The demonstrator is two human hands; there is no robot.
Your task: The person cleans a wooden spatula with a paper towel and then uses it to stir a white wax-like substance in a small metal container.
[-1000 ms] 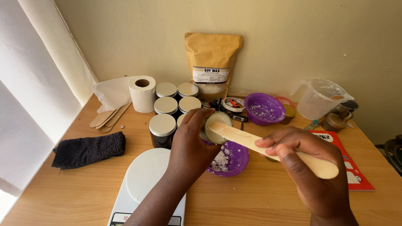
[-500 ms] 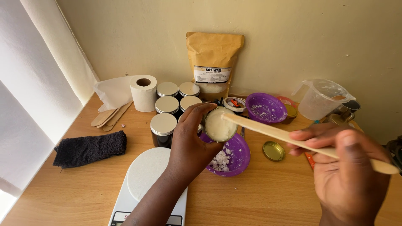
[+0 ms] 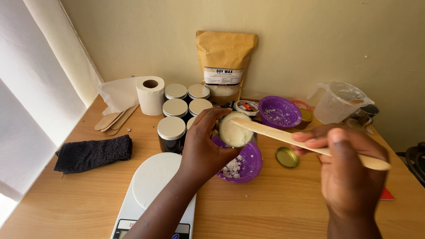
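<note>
Two hands: left hand [image 3: 201,148] tilts wax-filled jar [image 3: 235,130]; right hand [image 3: 349,170] (fingers closed) holds wooden stick [image 3: 283,136]

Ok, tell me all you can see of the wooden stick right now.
The wooden stick is a long, flat, pale spatula with rounded ends. The right hand holds its near half, slanting up and left. Its far tip rests on the white wax in the small jar, which the left hand holds tilted over the purple bowl.

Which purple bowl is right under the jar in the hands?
The front purple bowl, with white flakes in it, sits just below the jar held by the left hand. The other purple bowl stands farther back by the brown bag.
</note>
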